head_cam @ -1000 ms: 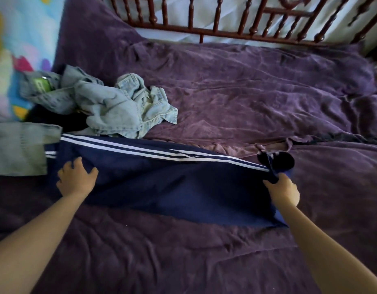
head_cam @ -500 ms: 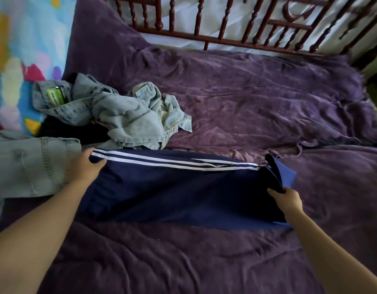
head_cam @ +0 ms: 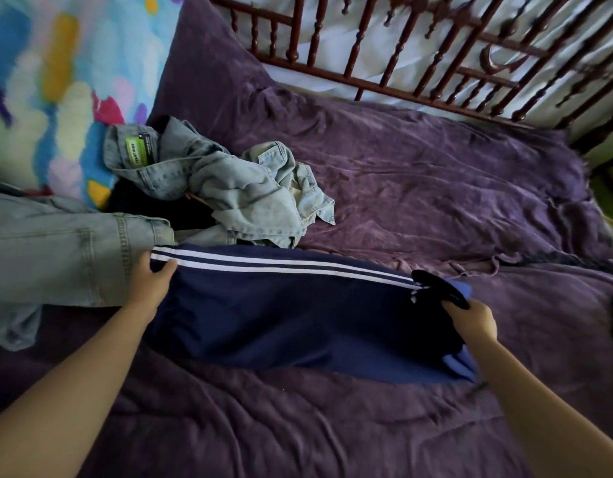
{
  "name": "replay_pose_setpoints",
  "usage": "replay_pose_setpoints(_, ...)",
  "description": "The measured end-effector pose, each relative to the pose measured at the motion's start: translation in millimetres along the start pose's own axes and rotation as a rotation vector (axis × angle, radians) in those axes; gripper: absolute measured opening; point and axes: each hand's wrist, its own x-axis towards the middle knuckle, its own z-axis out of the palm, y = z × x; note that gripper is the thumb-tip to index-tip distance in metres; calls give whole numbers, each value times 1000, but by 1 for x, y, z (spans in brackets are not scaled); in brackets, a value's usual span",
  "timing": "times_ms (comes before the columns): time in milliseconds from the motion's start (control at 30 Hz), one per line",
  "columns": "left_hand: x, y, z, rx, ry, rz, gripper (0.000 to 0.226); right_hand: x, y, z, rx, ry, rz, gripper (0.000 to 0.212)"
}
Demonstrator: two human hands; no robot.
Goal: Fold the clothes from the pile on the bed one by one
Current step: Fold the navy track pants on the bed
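Trousers (head_cam: 281,305) of navy cloth with white side stripes lie stretched sideways across the middle of the bed (head_cam: 436,201), flat on its rumpled purple cover, the striped seam turned toward the head end. The left hand (head_cam: 150,288) holds the trousers at their left end, thumb laid over the top just below the stripes; its other fingers are hidden, probably curled under the cloth, though the view does not settle it. The right hand (head_cam: 474,322) grips the right end, its fingers (head_cam: 451,307) curled round a dark bunched fold that is lifted slightly off the cover, with a lighter blue lining showing beside it. Beyond the left end, toward the far left corner of the bed, sits the pile (head_cam: 229,191) of crumpled pale denim, touching the striped seam, with a green tag (head_cam: 138,151) on its far garment and something dark beneath. A pair of jeans (head_cam: 57,250) lies flat along the left edge, just beside the left hand. A dark wooden headboard (head_cam: 401,63) with turned spindles runs along the far edge, and a brightly coloured cloth (head_cam: 57,81) hangs past the left side.
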Motion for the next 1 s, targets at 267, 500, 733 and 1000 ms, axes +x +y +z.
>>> replay_pose_setpoints(267,19,5,-5,37,-1,6,35,-35,-105,25,365,117,-261,23)
replay_pose_setpoints(500,29,2,-12,189,-51,14,38,-96,-124,113,-40,-333,-168,23)
replay_pose_setpoints(733,22,14,-17,243,-27,20,41,-160,-212,134,339,-316,-235,48)
replay_pose_setpoints(1000,-37,49,9,-534,-434,-544,56,-201,-199,180,-177,-458,-604,50)
